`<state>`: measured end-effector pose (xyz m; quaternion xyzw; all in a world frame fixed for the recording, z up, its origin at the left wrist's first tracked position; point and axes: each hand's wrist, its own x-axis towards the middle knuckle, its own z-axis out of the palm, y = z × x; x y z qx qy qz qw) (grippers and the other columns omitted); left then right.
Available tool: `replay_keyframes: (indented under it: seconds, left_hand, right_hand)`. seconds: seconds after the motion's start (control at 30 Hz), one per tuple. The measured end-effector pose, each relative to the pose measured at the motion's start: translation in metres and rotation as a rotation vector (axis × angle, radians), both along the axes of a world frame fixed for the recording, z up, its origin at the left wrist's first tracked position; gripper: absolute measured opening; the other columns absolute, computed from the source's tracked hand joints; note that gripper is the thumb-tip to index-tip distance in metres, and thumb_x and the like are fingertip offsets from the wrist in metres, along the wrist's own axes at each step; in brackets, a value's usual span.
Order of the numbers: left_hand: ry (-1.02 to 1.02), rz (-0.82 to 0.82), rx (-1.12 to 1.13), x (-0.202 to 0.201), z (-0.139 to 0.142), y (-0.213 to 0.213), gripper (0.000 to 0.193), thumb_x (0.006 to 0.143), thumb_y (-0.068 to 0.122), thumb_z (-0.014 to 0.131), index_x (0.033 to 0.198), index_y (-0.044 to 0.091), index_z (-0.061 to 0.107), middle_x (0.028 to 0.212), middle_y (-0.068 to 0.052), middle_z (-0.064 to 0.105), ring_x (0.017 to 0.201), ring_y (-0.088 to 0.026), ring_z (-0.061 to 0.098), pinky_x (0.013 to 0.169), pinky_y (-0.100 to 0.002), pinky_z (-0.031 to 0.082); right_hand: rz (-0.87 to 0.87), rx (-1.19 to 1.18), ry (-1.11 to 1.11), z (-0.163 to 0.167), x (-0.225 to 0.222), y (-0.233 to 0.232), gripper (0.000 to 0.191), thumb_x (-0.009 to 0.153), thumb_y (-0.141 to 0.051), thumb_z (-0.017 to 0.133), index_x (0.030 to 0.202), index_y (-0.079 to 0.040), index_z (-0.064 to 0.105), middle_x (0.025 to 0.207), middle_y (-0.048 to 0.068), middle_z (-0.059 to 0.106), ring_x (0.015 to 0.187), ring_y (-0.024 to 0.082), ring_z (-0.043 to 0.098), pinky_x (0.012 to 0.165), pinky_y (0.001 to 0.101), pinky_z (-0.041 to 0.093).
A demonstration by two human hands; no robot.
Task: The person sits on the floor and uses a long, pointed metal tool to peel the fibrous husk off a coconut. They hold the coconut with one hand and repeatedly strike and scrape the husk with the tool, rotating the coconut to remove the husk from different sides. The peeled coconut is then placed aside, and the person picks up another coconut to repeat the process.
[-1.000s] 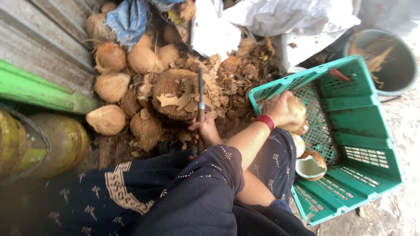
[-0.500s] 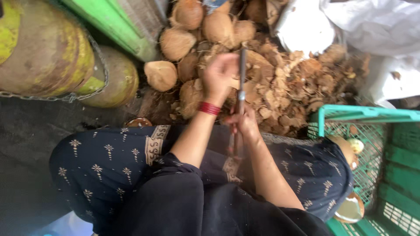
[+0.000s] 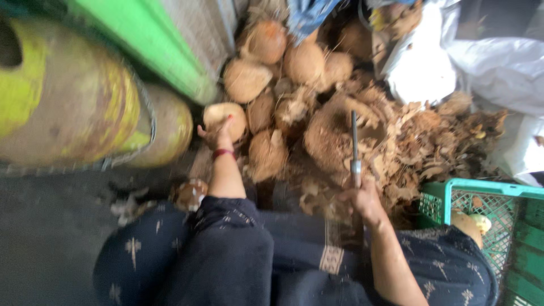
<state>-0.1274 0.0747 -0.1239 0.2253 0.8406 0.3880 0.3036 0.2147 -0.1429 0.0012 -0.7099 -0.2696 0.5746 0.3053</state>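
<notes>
My left hand [image 3: 217, 131], with a red band at the wrist, reaches out and touches a pale husked coconut [image 3: 225, 116] at the left edge of a coconut pile [image 3: 289, 68]. My right hand [image 3: 362, 199] grips the lower end of a long metal blade [image 3: 354, 144] that points away from me over a heap of brown husk scraps [image 3: 396, 141]. My legs in dark patterned cloth fill the bottom of the view.
Rusty yellow-green drums [image 3: 73, 96] stand at the left beside a green beam [image 3: 153, 48]. A green plastic crate [image 3: 493, 195] with peeled pieces is at the lower right. White sacks [image 3: 493, 62] lie at the upper right. A small coconut piece [image 3: 190, 194] is by my knee.
My left hand went from the green crate to the blade, then out left onto the pale coconut. My right hand has stayed on the blade. The view swung left.
</notes>
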Motion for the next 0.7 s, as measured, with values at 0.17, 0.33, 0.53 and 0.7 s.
replay_keyframes:
  seconds: [0.17,0.33,0.53,0.7]
  left_hand:
    - [-0.092,0.018,0.187,-0.002,-0.012,0.016,0.109,0.053,0.037,0.101,0.142,0.015,0.041,0.140,-0.014,0.056,0.124,-0.027,0.057,0.103,-0.041,0.051]
    - [-0.385,0.203,0.086,0.005,0.009,-0.010,0.093,0.057,0.029,0.086,0.141,0.025,0.046,0.139,-0.008,0.052,0.118,-0.031,0.055,0.085,-0.052,0.059]
    - [-0.086,0.018,-0.099,-0.024,0.014,-0.016,0.093,0.065,0.036,0.091,0.145,0.022,0.045,0.146,-0.019,0.050,0.128,-0.037,0.053,0.109,-0.050,0.046]
    - [-0.354,-0.033,-0.043,-0.032,0.009,0.002,0.126,0.060,0.040,0.096,0.155,0.019,0.016,0.154,-0.021,0.034,0.139,-0.034,0.039,0.113,-0.052,0.034]
  right_hand:
    - [-0.092,-0.012,0.099,-0.001,-0.008,-0.002,0.023,0.067,0.013,0.064,0.071,-0.004,0.050,0.055,0.008,0.055,0.033,0.017,0.045,0.030,0.0311,0.033]
    - [-0.073,0.102,0.243,0.030,-0.030,0.003,0.021,0.072,0.007,0.062,0.068,-0.009,0.049,0.057,0.007,0.059,0.038,0.013,0.048,0.034,0.0251,0.038]
    - [0.072,-0.047,0.160,0.060,-0.053,0.000,0.023,0.076,0.003,0.070,0.067,-0.009,0.053,0.056,0.004,0.055,0.039,0.011,0.044,0.033,0.0240,0.032]
    - [-0.030,-0.025,0.367,0.044,-0.026,-0.007,0.018,0.078,0.001,0.062,0.069,-0.010,0.050,0.054,0.003,0.052,0.036,0.012,0.043,0.031,0.0251,0.035]
